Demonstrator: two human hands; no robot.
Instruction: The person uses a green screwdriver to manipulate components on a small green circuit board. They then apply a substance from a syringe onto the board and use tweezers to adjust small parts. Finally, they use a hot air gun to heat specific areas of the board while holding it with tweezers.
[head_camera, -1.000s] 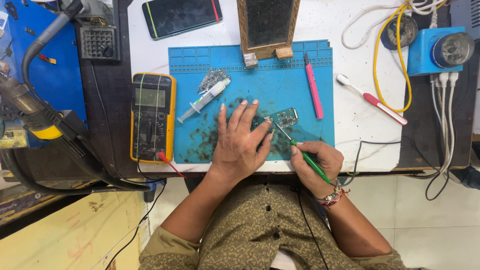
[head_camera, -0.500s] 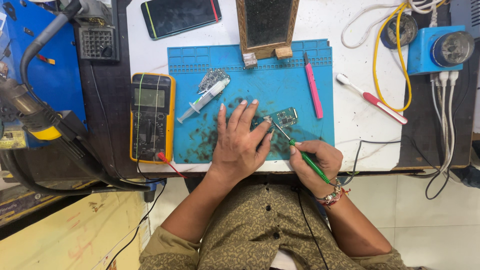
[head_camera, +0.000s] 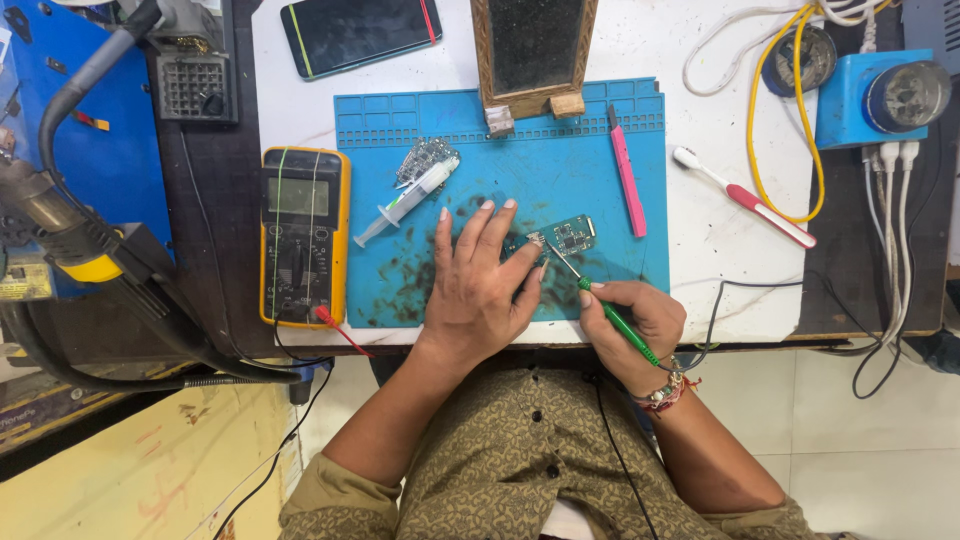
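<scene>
Nothing has visibly moved since the earlier frames. At far left a yellow multimeter (head_camera: 303, 236) lies beside the blue work mat (head_camera: 420, 130), with a clear syringe (head_camera: 405, 203) on the mat. The left hand (head_camera: 487, 287) rests flat, fingers spread and grasping nothing, pressing on a small green circuit board (head_camera: 566, 236) at the mat's centre. The right hand (head_camera: 637, 327) is clenched around a green-handled soldering tool (head_camera: 612, 316) whose tip meets the board; further right lie a pink tool (head_camera: 628, 181) and a red-and-white toothbrush (head_camera: 745, 198).

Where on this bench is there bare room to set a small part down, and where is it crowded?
Free: blue mat between phone and syringe; white tabletop under the toothbrush. Crowded: mat centre, where left hand, circuit board and right hand with green tool meet.
</scene>
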